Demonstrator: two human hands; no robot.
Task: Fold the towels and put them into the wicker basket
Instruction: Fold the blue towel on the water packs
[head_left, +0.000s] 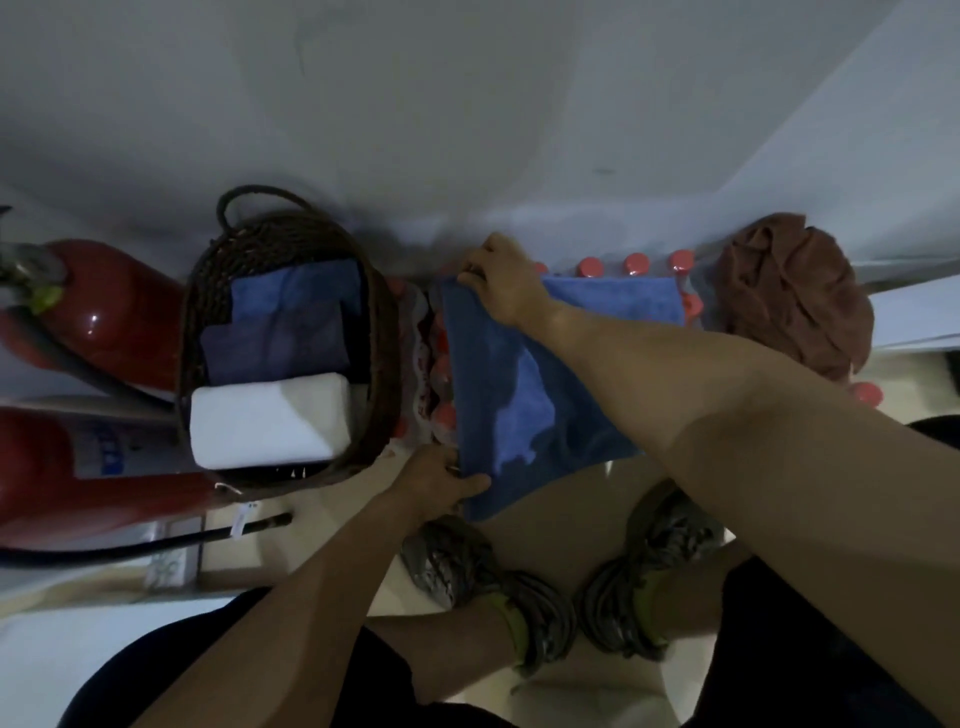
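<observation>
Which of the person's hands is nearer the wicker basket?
Left. The left hand grips the blue towel right beside the basket; the right hand grips the towel's far edge, further off.

Arms: bare to elbows, no sleeves showing.
Shorts (311, 670): dark.
Shoes (467, 566): grey knit, mottled.
Socks (511, 621): olive-green, ankle ht.
</observation>
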